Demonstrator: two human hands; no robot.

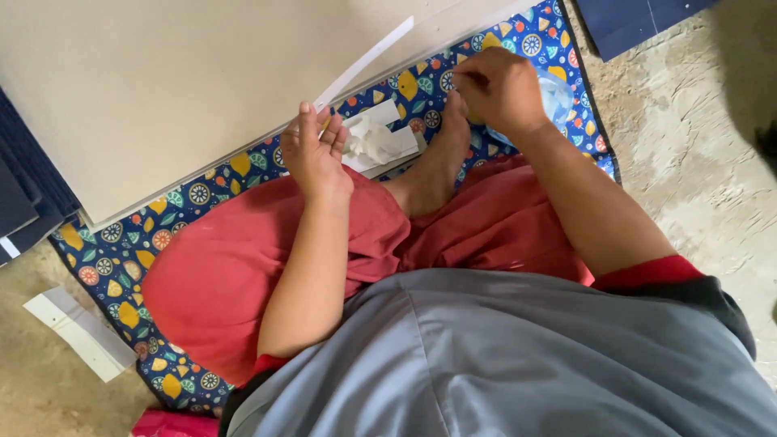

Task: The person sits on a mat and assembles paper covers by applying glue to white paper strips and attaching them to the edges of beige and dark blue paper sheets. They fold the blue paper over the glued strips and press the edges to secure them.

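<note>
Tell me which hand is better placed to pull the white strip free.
Left. The left hand already touches the strip's lower end at the board edge; the right hand is off by the foot.

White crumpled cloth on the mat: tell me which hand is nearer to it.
Left. The left hand is right beside the crumpled cloth; the right hand is farther off, past the bare foot.
</note>
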